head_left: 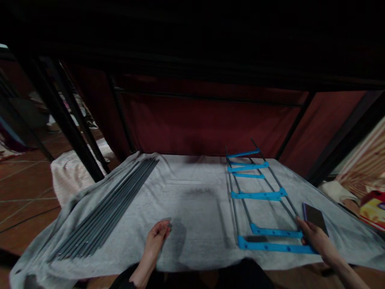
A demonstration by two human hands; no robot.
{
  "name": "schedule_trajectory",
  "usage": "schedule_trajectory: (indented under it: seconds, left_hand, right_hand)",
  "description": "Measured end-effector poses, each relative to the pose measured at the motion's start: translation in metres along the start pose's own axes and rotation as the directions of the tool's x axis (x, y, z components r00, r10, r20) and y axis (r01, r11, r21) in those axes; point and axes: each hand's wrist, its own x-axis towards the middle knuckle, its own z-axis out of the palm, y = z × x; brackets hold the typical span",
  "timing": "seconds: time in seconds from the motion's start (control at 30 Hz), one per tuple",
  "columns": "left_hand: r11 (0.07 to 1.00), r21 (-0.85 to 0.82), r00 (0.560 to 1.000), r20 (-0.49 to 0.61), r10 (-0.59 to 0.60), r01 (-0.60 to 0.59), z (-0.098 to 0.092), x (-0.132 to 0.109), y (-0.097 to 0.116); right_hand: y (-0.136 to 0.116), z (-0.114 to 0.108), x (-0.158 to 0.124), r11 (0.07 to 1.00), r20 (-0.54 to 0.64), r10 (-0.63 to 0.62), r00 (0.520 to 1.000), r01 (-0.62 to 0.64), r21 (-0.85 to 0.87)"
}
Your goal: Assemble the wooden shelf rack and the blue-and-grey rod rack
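My left hand hovers over the cloth near its front edge, thumb and fingers pinched together. Something small may be at the fingertips, too small to make out. On the right lies a partly assembled rack frame, made of thin grey rods joined by bright blue plastic crosspieces. My right hand is closed at its near right corner, where a rod meets the blue crosspieces; the fingertips are partly hidden. A dark smartphone lies just beyond that hand.
A row of grey metal rods lies on the left of the grey cloth. Black metal posts and a dark red fabric enclose the space. A red and yellow box stands at far right, a striped cloth at left.
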Motion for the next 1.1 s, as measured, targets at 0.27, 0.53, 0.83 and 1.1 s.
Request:
schedule_trajectory:
  seconds: [0.27, 0.53, 0.83, 1.1]
  left_hand:
    - [0.991, 0.015, 0.984, -0.118, 0.135, -0.134, -0.002, 0.027, 0.024]
    - [0.992, -0.032, 0.978, -0.17, 0.117, -0.124, -0.019, 0.046, 0.038]
    - [0.951, 0.22, 0.934, -0.24, 0.267, -0.215, -0.049, 0.09, 0.028]
    - [0.408, 0.912, 0.842, -0.192, 0.504, -0.035, -0.102, 0.108, 0.059]
  right_hand:
    - [-0.081, 0.043, -0.038, 0.946, 0.146, -0.177, 0.973, 0.127, 0.298]
    - [-0.138, 0.196, -0.1, 0.91, 0.286, -0.252, 0.924, 0.125, 0.396]
    - [-0.132, 0.242, -0.118, 0.928, 0.355, -0.161, 0.921, 0.019, 0.372]
    - [-0.119, 0.259, -0.125, 0.919, 0.38, -0.159, 0.911, -0.003, 0.393]
